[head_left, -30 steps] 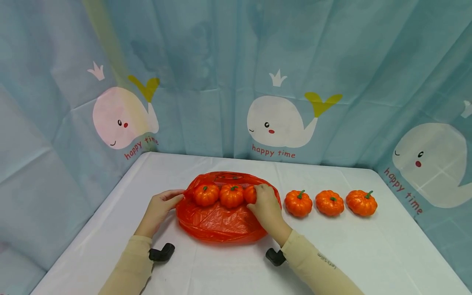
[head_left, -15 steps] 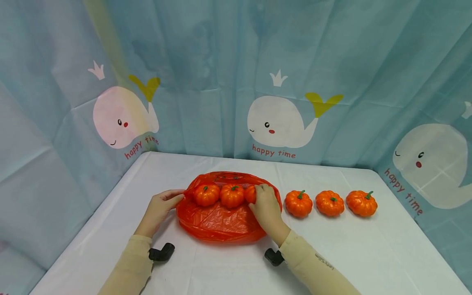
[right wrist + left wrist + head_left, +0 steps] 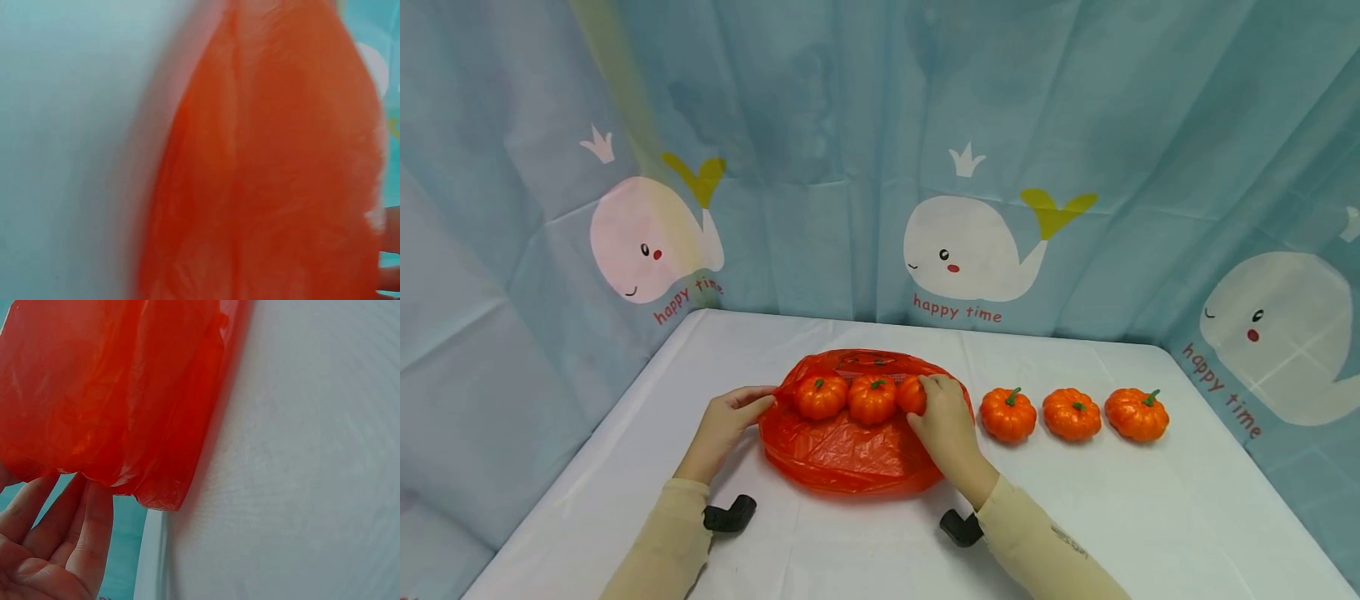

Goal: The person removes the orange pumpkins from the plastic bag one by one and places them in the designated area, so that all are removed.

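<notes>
A red plastic bag lies spread on the table with its mouth toward the back. Two small orange pumpkins, a left one and a middle one, sit in a row in its mouth. At the row's right end my right hand grips a third pumpkin, its fingers covering much of it. My left hand pinches the bag's left edge. In the left wrist view the left fingers reach up behind the bag's rim. The right wrist view shows mostly the bag's side.
Three more pumpkins stand in a row right of the bag: a near one, a middle one and a far-right one. All rest on a white-covered table. A blue whale-print curtain surrounds the table's back and sides.
The right wrist and sleeve have shifted and turned slightly, while the right fingers stay at the third pumpkin. The left hand, the bag and the other pumpkins look the same.
</notes>
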The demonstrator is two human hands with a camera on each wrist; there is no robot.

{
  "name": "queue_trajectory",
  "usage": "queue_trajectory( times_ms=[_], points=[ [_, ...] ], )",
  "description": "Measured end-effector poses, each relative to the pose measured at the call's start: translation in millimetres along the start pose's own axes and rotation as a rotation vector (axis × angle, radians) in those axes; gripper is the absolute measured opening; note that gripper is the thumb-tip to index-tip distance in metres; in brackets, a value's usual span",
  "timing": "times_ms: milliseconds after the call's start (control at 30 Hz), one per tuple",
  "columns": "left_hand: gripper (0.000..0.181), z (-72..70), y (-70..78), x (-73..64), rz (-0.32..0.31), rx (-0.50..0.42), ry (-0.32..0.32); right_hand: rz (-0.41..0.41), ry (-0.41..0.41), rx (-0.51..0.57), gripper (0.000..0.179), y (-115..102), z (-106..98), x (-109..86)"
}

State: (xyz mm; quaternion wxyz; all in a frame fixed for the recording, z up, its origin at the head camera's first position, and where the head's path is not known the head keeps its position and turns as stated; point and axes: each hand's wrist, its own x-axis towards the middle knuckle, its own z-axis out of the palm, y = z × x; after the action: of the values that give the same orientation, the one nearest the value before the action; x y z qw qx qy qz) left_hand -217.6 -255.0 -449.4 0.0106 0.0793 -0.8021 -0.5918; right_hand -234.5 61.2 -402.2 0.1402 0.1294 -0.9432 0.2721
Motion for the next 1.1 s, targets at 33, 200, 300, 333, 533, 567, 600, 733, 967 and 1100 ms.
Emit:
queue_trajectory(
  times_ms=[33, 200, 300, 333, 533, 567, 600, 733, 967, 1100],
  points=[
    [0.050, 0.1, 0.0, 0.0, 0.002, 0.001, -0.004, 0.001, 0.002, 0.011, 0.054, -0.6, -1.7, -0.9],
    [0.050, 0.3, 1.1, -0.4, -0.001, 0.000, -0.008, 0.005, -0.009, 0.055, 0.055, -4.9, -10.3, -7.3],
    [0.051, 0.0, 1.6, -0.2, -0.008, -0.004, -0.003, 0.008, -0.018, 0.077, 0.055, -8.9, -15.9, -11.0],
    [0.051, -0.2, 1.6, -0.2, -0.010, -0.004, -0.002, 0.011, -0.019, 0.086, 0.055, -10.4, -17.6, -12.1],
    [0.050, -0.5, 1.8, 0.1, -0.012, -0.004, 0.007, -0.007, -0.012, 0.111, 0.057, -17.7, -25.4, -18.9],
    [0.050, -0.4, 1.9, 0.2, -0.012, -0.006, 0.009, -0.019, -0.009, 0.107, 0.057, -18.4, -26.4, -20.1],
    [0.050, -0.4, 1.9, 0.3, -0.012, -0.007, 0.011, -0.027, -0.006, 0.105, 0.057, -19.1, -27.4, -21.3],
    [0.049, 0.3, 1.7, 0.7, -0.013, -0.009, 0.015, -0.058, 0.004, 0.100, 0.058, -20.1, -31.7, -26.1],
    [0.050, 0.9, 0.5, 2.2, -0.027, 0.002, 0.010, -0.093, 0.021, 0.109, 0.059, -18.8, -43.0, -34.9],
    [0.049, 1.3, 0.2, 2.4, -0.032, 0.000, 0.012, -0.107, 0.025, 0.094, 0.058, -16.3, -48.1, -38.8]
  ],
)
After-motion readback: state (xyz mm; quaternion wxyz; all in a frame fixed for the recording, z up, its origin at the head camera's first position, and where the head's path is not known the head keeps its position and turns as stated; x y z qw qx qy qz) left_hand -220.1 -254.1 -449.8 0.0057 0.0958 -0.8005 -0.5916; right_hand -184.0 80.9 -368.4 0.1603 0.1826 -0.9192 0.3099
